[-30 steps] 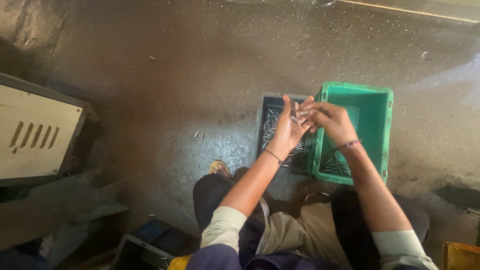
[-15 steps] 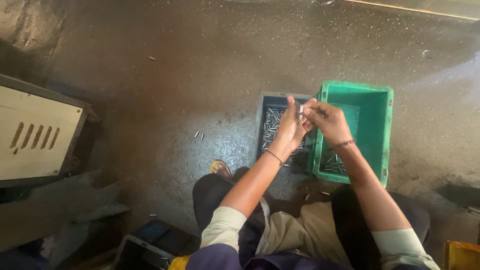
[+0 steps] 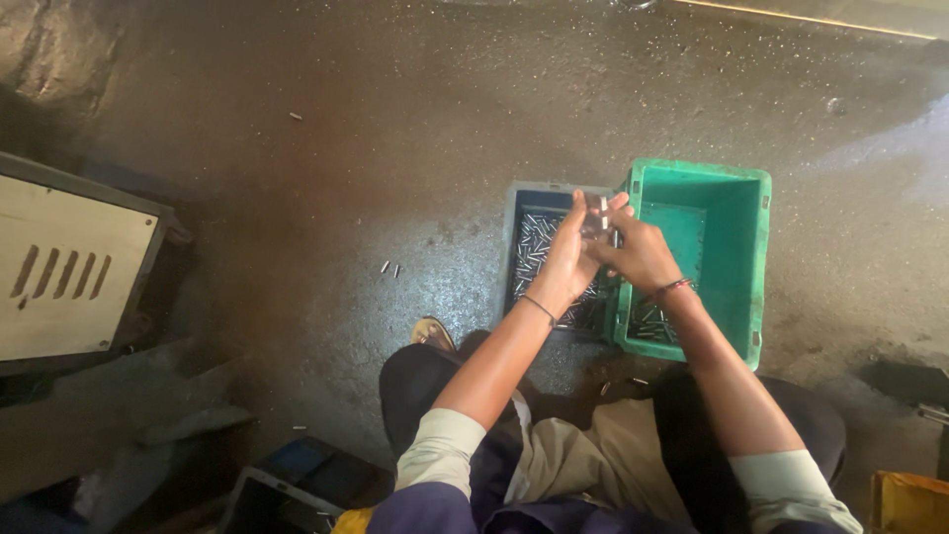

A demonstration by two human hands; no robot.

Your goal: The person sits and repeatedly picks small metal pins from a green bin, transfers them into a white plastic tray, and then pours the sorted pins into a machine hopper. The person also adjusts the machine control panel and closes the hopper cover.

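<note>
Pinched together, a small metal piece (image 3: pixel 597 216) is being held by the left hand (image 3: pixel 570 259) and right hand (image 3: pixel 638 255) above the grey tray (image 3: pixel 516 213), beside the green crate (image 3: pixel 753 259); probably light, stiff, slippery; best gripped by its ends.

Two crates are sitting right of centre: one grey crate (image 3: pixel 521 213) and one green crate (image 3: pixel 736 257). Two loose pins (image 3: pixel 390 268) are lying left of them.

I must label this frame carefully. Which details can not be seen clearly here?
Head view only:
- Small shiny piece between left hand and right hand: too small, fingers cover it.
- Each grip: unclear.
- Grey tray contents: partly behind hands.
- Yellow box: cut by frame edge.
</note>
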